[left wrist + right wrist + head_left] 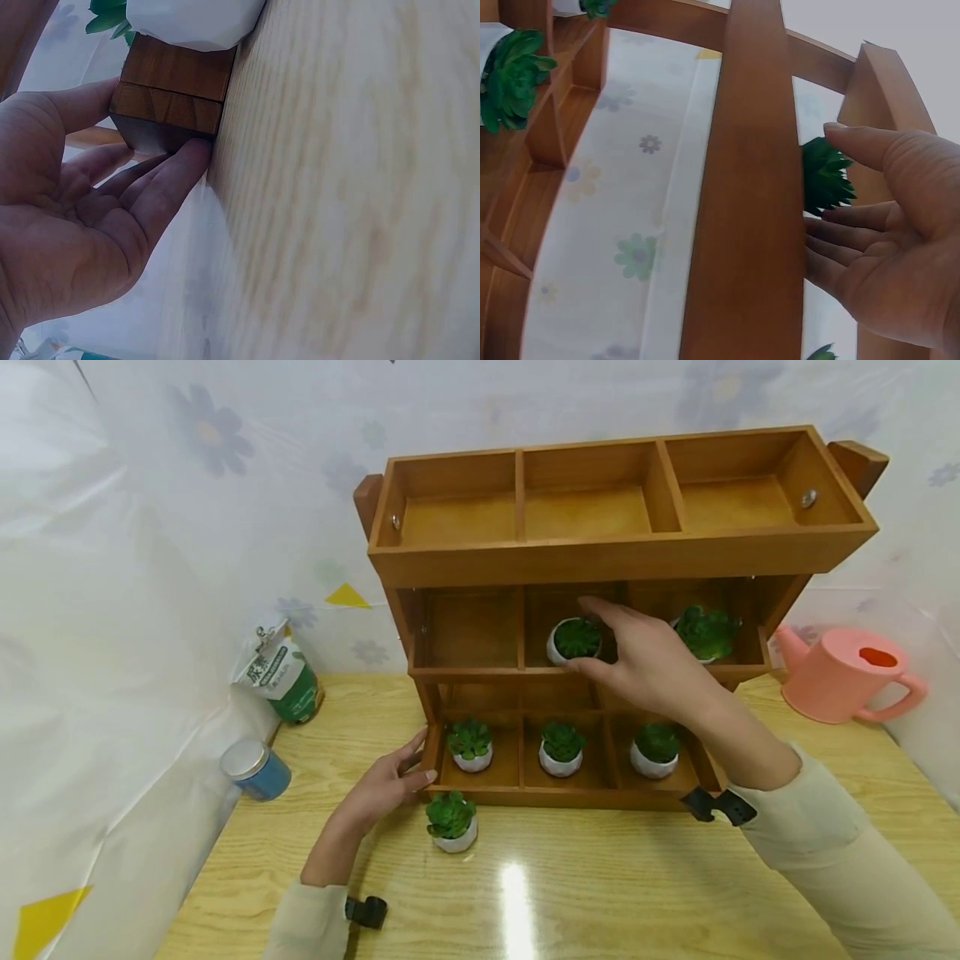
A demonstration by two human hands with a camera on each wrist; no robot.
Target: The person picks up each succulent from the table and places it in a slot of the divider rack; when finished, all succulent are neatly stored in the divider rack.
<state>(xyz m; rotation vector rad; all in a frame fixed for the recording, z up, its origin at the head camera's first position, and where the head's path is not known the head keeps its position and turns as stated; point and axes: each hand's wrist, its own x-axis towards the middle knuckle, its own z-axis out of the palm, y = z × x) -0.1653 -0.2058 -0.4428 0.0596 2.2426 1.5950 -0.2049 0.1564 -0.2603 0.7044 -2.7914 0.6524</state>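
Observation:
A brown wooden tiered shelf [622, 560] stands on the table. My right hand [645, 652] reaches into its middle tier, thumb and fingers around a small potted succulent [576, 638] in the centre compartment. In the right wrist view, green leaves [826, 177] show between thumb and fingers, while a board hides the pot. My left hand [386, 785] grips the shelf's lower left corner [169, 94], thumb on one face and fingers on another. Just in front of that corner, another potted succulent [452, 822] sits on the table.
Another succulent [705, 633] occupies the middle tier's right compartment. The bottom tier holds three potted succulents, one being the middle one [561, 749]. A pink watering can [836, 677] stands at right. At left are a green-and-white pouch [288, 681] and a blue jar [258, 770].

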